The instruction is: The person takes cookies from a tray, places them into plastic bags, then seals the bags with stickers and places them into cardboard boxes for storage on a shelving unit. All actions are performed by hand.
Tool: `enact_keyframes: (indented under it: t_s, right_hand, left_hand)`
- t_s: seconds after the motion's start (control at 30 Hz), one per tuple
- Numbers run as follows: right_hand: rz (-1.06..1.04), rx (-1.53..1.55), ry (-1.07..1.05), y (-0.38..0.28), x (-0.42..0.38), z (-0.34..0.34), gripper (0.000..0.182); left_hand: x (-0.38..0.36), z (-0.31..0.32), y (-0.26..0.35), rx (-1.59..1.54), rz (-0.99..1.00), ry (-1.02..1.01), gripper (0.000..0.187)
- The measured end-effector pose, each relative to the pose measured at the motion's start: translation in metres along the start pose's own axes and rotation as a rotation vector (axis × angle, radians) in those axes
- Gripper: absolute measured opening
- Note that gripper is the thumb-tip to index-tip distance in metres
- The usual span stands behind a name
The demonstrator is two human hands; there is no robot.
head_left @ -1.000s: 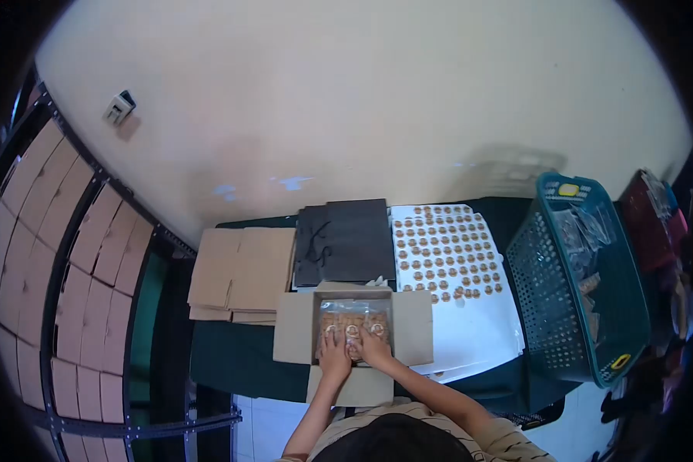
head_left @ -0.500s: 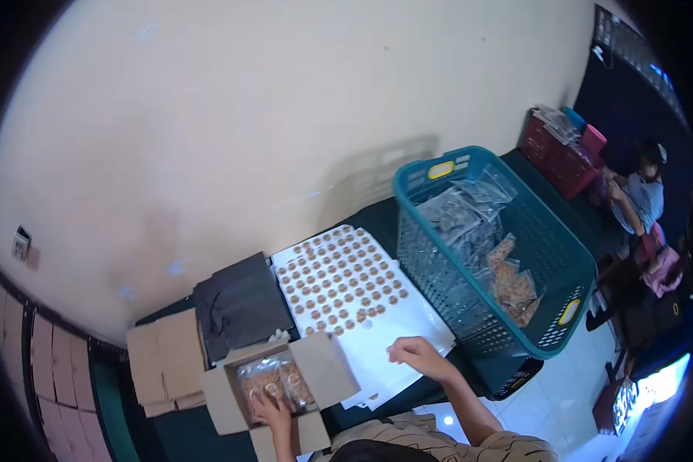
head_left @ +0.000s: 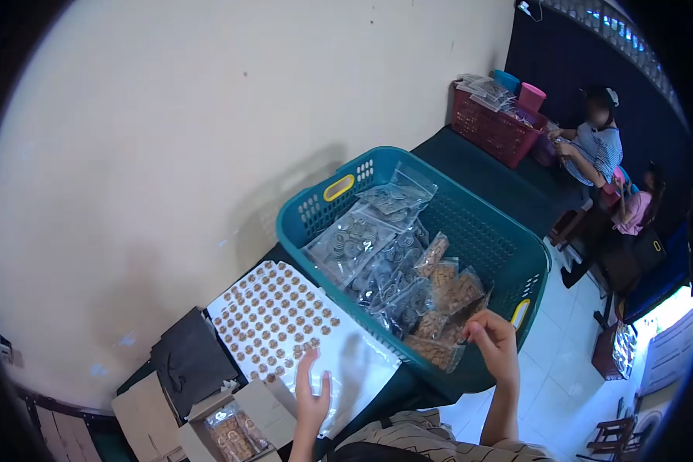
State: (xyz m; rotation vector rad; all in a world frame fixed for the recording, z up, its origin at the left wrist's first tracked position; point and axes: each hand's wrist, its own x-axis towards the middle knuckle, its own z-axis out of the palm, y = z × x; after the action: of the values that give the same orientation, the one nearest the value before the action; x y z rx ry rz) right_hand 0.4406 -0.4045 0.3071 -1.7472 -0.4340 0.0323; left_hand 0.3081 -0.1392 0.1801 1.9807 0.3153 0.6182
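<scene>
My left hand (head_left: 313, 396) is open and holds nothing, thumb and fingers apart, over the white sheet (head_left: 366, 362) with rows of small round brown pieces (head_left: 273, 316). At the near rim of the green basket (head_left: 470, 212), my right hand (head_left: 498, 350) has its fingers pinched at the edge of a clear plastic bag of brown pieces (head_left: 436, 353). More such bags lie around it, beside clear bags of grey round pieces (head_left: 354, 242). An open cardboard box (head_left: 266, 408) at the lower left contains plastic bags of brown pieces (head_left: 235, 435).
A folded black cloth or bag (head_left: 192, 362) and flat cardboard (head_left: 142, 416) lie left of the sheet. Farther back stands a dark red basket (head_left: 493, 127) with packets on top. Two people (head_left: 597, 146) are at the right, near stools. The wall runs along the table's far side.
My left hand has come out of the cardboard box and over the white sheet. My right hand has gone from above the sheet to the basket's bags. The view has swung right.
</scene>
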Motion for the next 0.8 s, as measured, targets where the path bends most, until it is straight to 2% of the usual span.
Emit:
enact_keyframes:
  t_s: [0.07,0.13,0.2,0.27,0.33,0.37,0.4,0.43,0.47,0.6,0.63,0.7,0.73,0.8]
  right_hand:
    - [-0.027,-0.067,0.048,0.009,0.01,-0.018,0.016]
    - [-0.031,-0.088,0.049,0.015,0.022,-0.031,0.015]
    - [-0.071,-0.252,-0.053,0.011,0.039,-0.04,0.013]
    - [-0.076,-0.292,-0.106,0.001,0.059,-0.042,0.011]
    - [-0.188,-0.384,-0.343,-0.001,0.08,-0.045,0.013]
    - [-0.189,-0.38,-0.344,0.0,0.093,-0.046,0.013]
    - [-0.151,-0.469,-0.452,0.005,0.108,-0.045,0.015]
    - [-0.112,-0.557,-0.56,0.012,0.123,-0.045,0.017]
    - [-0.114,-0.553,-0.562,0.032,0.139,-0.044,0.017]
    - [-0.057,-0.766,-0.827,0.133,0.209,-0.037,0.021]
    - [-0.065,-0.767,-0.829,0.158,0.221,-0.032,0.021]
    - [-0.263,-1.048,-0.73,0.201,0.236,-0.024,0.02]
    - [-0.27,-1.045,-0.732,0.21,0.236,-0.021,0.02]
    - [-0.405,-1.298,-0.595,0.23,0.236,-0.015,0.019]
  left_hand:
    - [0.016,0.019,0.037,0.025,0.165,-0.145,0.043]
    - [0.024,0.036,0.055,0.053,0.248,-0.254,0.045]
    - [0.032,0.052,0.066,0.049,0.291,-0.319,0.046]
    - [0.036,0.066,0.07,0.065,0.265,-0.342,0.046]
    - [0.039,0.074,0.071,0.081,0.239,-0.363,0.046]
    - [0.038,0.076,0.07,0.153,0.243,-0.359,0.046]
    - [0.036,0.077,0.069,0.226,0.246,-0.354,0.045]
    - [0.035,0.078,0.069,0.21,0.219,-0.347,0.045]
    - [0.034,0.08,0.069,0.215,0.218,-0.345,0.045]
    - [0.032,0.084,0.066,0.181,0.223,-0.298,0.043]
    - [0.032,0.085,0.065,0.165,0.22,-0.292,0.043]
    - [0.032,0.085,0.066,0.169,0.21,-0.295,0.043]
    - [0.031,0.085,0.065,0.174,0.21,-0.289,0.043]
    - [0.031,0.084,0.064,0.113,0.175,-0.316,0.04]
